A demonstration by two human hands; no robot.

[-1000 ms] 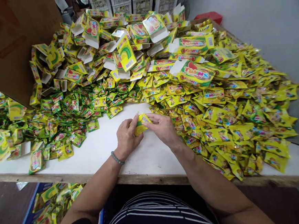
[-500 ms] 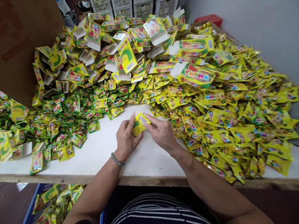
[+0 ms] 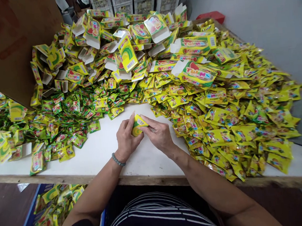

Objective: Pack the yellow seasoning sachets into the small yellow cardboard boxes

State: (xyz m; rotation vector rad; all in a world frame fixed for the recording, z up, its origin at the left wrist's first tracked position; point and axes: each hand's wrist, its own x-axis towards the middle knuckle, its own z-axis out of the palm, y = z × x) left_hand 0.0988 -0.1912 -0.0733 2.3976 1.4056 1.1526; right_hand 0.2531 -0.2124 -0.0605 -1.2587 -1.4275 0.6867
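Observation:
A small yellow and green box (image 3: 138, 124) with a barcode is held between both hands above the white tabletop (image 3: 104, 148). My left hand (image 3: 126, 135), with a beaded bracelet at the wrist, grips its left side. On the other side, the fingers of my right hand (image 3: 159, 131) close on the box's right end. Small green packets (image 3: 74, 105) lie heaped to the left, and larger yellow packets (image 3: 227, 121) are piled to the right. Behind the hands is a heap of printed boxes (image 3: 128, 54), several with white flaps open.
A large brown carton (image 3: 17, 43) stands at the back left. Below the table's wooden edge (image 3: 151, 181), a blue crate (image 3: 31, 220) holds packed boxes. White crates (image 3: 122, 0) are stacked at the back, and a red object (image 3: 211, 17) lies near the grey wall.
Both hands and the box have shifted slightly left. My right fingers have moved further over the box's right end, and the view has shifted a little.

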